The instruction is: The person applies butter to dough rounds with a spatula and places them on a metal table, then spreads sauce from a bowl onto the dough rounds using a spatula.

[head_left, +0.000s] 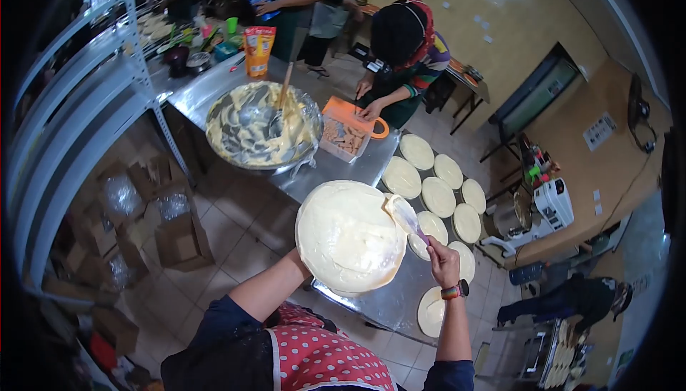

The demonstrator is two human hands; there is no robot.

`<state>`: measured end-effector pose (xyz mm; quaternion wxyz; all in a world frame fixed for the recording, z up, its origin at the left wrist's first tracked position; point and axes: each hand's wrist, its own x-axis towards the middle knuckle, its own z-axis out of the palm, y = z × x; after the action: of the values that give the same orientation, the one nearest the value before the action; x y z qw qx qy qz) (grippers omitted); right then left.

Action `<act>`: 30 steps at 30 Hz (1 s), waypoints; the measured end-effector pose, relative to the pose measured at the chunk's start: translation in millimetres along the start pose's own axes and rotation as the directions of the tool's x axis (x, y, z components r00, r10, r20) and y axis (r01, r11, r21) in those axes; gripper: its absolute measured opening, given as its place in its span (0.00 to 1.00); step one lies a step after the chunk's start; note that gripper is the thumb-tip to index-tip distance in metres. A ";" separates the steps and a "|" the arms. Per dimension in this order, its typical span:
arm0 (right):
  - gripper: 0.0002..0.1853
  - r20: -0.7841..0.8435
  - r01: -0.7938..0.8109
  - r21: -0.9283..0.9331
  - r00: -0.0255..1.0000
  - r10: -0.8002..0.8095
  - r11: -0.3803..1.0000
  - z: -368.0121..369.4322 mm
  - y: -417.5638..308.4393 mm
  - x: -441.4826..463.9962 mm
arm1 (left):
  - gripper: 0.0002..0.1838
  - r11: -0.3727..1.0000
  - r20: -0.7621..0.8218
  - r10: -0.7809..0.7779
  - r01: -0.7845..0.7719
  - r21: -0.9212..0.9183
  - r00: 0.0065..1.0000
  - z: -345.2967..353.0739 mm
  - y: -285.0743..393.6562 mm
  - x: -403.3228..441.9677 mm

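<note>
My left hand (300, 264) is mostly hidden beneath a flat round base (350, 237) covered in pale cream, and holds it up from below. Bare brown edge shows on the base's right side. In my right hand (444, 262), fingers wrapped round its purple handle, is a spatula (406, 216). Its cream-smeared blade meets the base's upper right edge. Ahead stands a large metal bowl (227, 156), its inside streaked with the same cream and a wooden-handled tool (286, 83) standing in it. Several cream-topped rounds (438, 196) lie on the table to the right.
Across the metal table (207, 91), a person (407, 48) works with a knife on an orange board (346, 114) over a box of brown pieces (343, 137). An orange pouch (259, 49) stands behind the bowl. Shelving (78, 76) and cardboard boxes (179, 237) are left; a mixer (547, 212) is right.
</note>
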<state>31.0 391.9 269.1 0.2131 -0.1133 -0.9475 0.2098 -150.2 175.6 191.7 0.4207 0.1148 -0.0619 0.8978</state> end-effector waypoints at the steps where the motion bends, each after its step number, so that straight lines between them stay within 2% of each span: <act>1: 0.12 0.015 0.012 -0.075 1.000 -0.011 0.997 -4.8 4.1 -1.4 | 0.27 1.000 -0.007 0.002 -0.002 -0.007 1.000 1.7 -9.7 -3.1; 2: 0.12 0.023 0.019 -0.068 1.000 -0.017 0.998 -11.2 7.3 -3.4 | 0.27 1.000 -0.015 -0.003 0.003 -0.012 1.000 2.5 -16.7 -10.2; 4: 0.12 0.109 0.107 -0.284 0.991 -0.078 0.953 -25.1 12.4 -7.3 | 0.27 0.999 -0.029 -0.030 0.030 -0.016 0.999 4.0 -31.0 -27.3; 6: 0.11 0.108 0.056 -0.312 0.994 -0.023 0.948 -38.9 8.6 -16.4 | 0.27 0.997 -0.036 -0.072 0.071 -0.018 0.997 4.8 -42.9 -45.1; 8: 0.10 0.176 -0.032 -0.533 0.973 0.148 0.846 -45.4 12.2 -29.9 | 0.27 0.993 -0.045 -0.120 0.120 -0.016 0.992 6.9 -55.1 -53.9; 9: 0.10 0.124 -0.083 -0.481 0.979 0.161 0.873 -43.7 28.8 -42.6 | 0.27 0.989 -0.054 -0.145 0.144 -0.013 0.988 7.4 -56.7 -56.7; 10: 0.10 -0.016 -0.180 -0.389 0.982 0.189 0.904 -38.5 40.6 -57.7 | 0.27 0.986 -0.062 -0.166 0.166 -0.011 0.984 8.5 -61.3 -56.9; 11: 0.12 -0.158 -0.172 -0.125 0.976 0.151 0.977 -23.4 70.2 -77.5 | 0.27 0.983 -0.072 -0.182 0.182 -0.010 0.981 8.4 -67.1 -61.2; 12: 0.14 -0.296 -0.114 0.142 0.943 0.152 0.983 -8.6 92.4 -98.2 | 0.27 0.981 -0.087 -0.194 0.194 -0.011 0.977 12.9 -70.8 -52.3; 13: 0.15 -0.070 -0.376 0.514 0.878 0.474 0.771 -17.5 67.5 -117.9 | 0.27 0.979 -0.103 -0.206 0.206 -0.011 0.973 15.9 -73.2 -49.3; 14: 0.17 0.255 -0.583 0.724 0.723 0.642 0.369 -28.9 29.8 -135.1 | 0.27 0.976 -0.115 -0.218 0.218 -0.011 0.969 20.8 -80.1 -39.4; 16: 0.14 0.324 -0.480 0.874 0.695 0.641 0.079 -12.9 2.7 -175.8 | 0.27 0.968 -0.122 -0.249 0.251 -0.004 0.961 34.1 -83.4 -14.1; 18: 0.15 0.345 -0.349 0.927 0.662 0.665 -0.135 -0.6 -22.5 -212.4 | 0.27 0.958 -0.114 -0.282 0.285 0.016 0.953 41.2 -82.2 1.6; 20: 0.16 0.305 -0.229 0.952 0.650 0.697 -0.202 12.7 -46.5 -242.4 | 0.27 0.954 -0.297 -0.181 0.241 0.181 0.938 38.7 -87.0 21.9; 21: 0.16 0.290 -0.204 0.957 0.647 0.705 -0.206 19.1 -49.0 -259.0 | 0.27 0.946 -0.292 -0.201 0.263 0.191 0.935 43.8 -88.3 29.7; 23: 0.17 0.257 -0.252 0.961 0.681 0.686 -0.110 34.1 -57.8 -283.6 | 0.25 0.946 -0.446 -0.131 0.246 0.211 0.885 53.2 -90.3 42.6; 24: 0.17 0.245 -0.230 0.966 0.667 0.704 -0.118 34.4 -67.0 -280.6 | 0.25 0.936 -0.450 -0.157 0.278 0.216 0.879 52.0 -90.8 48.0; 26: 0.16 0.212 -0.283 0.959 0.668 0.714 -0.019 30.4 -79.2 -269.7 | 0.24 0.919 -0.397 -0.254 0.348 0.185 0.882 46.7 -91.1 56.7; 27: 0.14 0.153 -0.405 0.901 0.635 0.757 0.157 31.6 -73.9 -265.2 | 0.24 0.904 -0.409 -0.289 0.388 0.182 0.866 46.0 -91.0 59.3; 28: 0.13 -0.036 -0.448 0.775 0.672 0.739 0.445 27.5 -75.4 -252.3 | 0.24 0.875 -0.393 -0.344 0.443 0.196 0.853 46.9 -91.0 60.9; 29: 0.09 -0.247 -0.407 0.558 0.750 0.613 0.723 26.1 -66.9 -244.7 | 0.24 0.845 -0.374 -0.395 0.491 0.210 0.839 46.5 -90.5 60.7; 30: 0.08 -0.394 -0.290 0.318 0.826 0.404 0.902 11.2 -71.4 -221.2 | 0.24 0.830 -0.380 -0.421 0.518 0.205 0.824 44.4 -89.7 59.4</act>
<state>212.4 257.4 212.9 0.3969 -0.3033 -0.8017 0.3283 -111.2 267.7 251.2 0.6127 0.0424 0.1738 0.7698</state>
